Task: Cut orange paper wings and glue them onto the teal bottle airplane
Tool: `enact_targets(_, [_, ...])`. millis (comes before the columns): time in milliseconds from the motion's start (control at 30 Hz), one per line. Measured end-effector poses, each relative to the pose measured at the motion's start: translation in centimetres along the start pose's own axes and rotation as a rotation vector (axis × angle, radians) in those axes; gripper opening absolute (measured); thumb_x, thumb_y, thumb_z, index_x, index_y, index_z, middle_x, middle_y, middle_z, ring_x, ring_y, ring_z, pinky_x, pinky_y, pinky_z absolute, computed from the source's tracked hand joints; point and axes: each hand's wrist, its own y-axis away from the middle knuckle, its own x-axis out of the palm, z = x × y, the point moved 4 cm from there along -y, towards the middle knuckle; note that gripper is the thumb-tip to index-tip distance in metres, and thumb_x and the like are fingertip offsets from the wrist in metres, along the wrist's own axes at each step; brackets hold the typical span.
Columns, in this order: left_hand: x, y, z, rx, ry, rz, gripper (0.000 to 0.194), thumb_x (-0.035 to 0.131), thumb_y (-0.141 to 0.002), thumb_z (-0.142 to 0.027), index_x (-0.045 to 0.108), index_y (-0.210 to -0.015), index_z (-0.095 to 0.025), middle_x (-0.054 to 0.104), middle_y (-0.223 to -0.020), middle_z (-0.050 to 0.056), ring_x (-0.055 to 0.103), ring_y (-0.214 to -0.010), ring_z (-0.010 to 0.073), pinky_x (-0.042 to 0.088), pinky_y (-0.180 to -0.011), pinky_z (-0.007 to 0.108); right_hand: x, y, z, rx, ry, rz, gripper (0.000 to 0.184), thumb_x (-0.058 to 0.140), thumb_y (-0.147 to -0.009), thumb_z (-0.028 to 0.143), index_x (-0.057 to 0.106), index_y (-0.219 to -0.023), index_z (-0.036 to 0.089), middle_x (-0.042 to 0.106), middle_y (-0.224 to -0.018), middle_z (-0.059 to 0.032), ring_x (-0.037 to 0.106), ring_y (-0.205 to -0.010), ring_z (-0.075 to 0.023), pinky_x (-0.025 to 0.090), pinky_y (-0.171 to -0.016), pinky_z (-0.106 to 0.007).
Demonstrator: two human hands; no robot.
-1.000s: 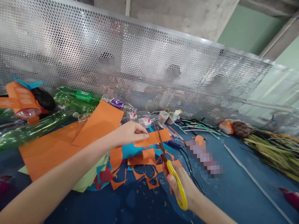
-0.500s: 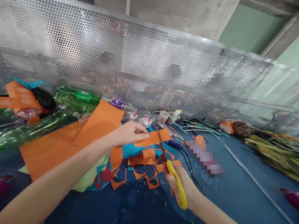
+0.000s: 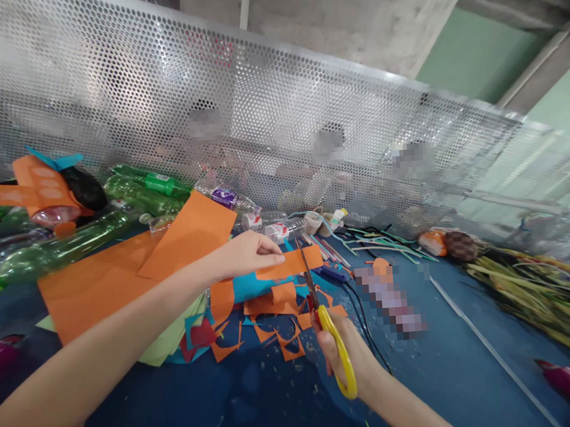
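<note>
A strip of orange paper [image 3: 291, 262] is pinched near its left end by my left hand [image 3: 248, 250], thumb and fingers pressed together. My right hand [image 3: 346, 346] grips yellow-handled scissors [image 3: 343, 359] by the loops. Their blades point up and away, lying across the strip near its right end; whether they have cut into it I cannot tell. Beneath the strip lie orange paper scraps [image 3: 288, 337], some with curved cut-outs, and pieces of blue paper [image 3: 246, 286]. Larger orange sheets [image 3: 95, 285] rest under and behind my left forearm, with pale green paper [image 3: 162, 342] below it.
Green plastic bottles [image 3: 67, 245] and clear bottles [image 3: 283, 228] line the back. An orange paper-wrapped bottle model [image 3: 43, 185] sits far left. A blue glue gun [image 3: 331, 274] with a black cord lies right of the scraps. A perforated metal panel [image 3: 278, 110] stands behind the blue table [image 3: 181, 409].
Almost nothing differs. Both hands, the orange strip and the scissors hold nearly the same positions, with the strip's right end shifted very slightly.
</note>
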Motion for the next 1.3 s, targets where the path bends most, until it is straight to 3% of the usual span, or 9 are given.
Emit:
enact_targets(333, [0.0,0.1,-0.3,-0.015,-0.001,-0.010,0.029,0.054,-0.079,-0.040,0.067,-0.080,-0.014,0.042,-0.056,-0.003,0.033,-0.052,0.0093,0.026,-0.049,0.022,0.3,0.0,-0.5,0.048,-0.084,0.027,0.061,0.024,-0.075,0.079,0.039,-0.071,0.020,0.038,-0.048,0.0056,0.042,-0.034,-0.0085,0.029,-0.030,-0.019])
enact_targets(800, [-0.1,-0.1,0.1,-0.008,-0.017,-0.009,0.029,0.054,-0.079,-0.040,0.068,-0.082,-0.014,0.053,-0.062,-0.001,0.042,-0.056,0.0104,0.031,-0.053,0.022,0.3,-0.1,-0.6,0.055,-0.120,0.024,0.060,0.029,-0.074,0.079,0.040,-0.069,0.020,0.037,-0.044,0.0064,0.045,-0.030,-0.0096,0.029,-0.029,-0.018])
enact_targets(1000, [-0.3,0.0,-0.4,-0.008,0.083,-0.009,0.035,0.058,-0.079,-0.042,0.065,-0.098,-0.014,0.063,-0.075,0.002,0.051,-0.063,0.0126,0.036,-0.055,0.022,0.5,0.1,-1.4,0.080,-0.138,0.017,0.059,0.031,-0.074,0.078,0.041,-0.071,0.020,0.038,-0.043,0.0064,0.043,-0.030,-0.0092,0.031,-0.029,-0.018])
enact_targets(1300, [-0.1,-0.3,0.4,-0.023,0.171,0.024,0.032,0.065,-0.074,-0.035,0.063,-0.098,-0.015,0.064,-0.078,0.003,0.058,-0.073,0.0158,0.044,-0.065,0.026,0.6,-0.1,-1.5,0.088,-0.158,0.015,0.056,0.033,-0.075,0.076,0.040,-0.070,0.021,0.037,-0.043,0.0074,0.043,-0.029,-0.0087,0.032,-0.029,-0.018])
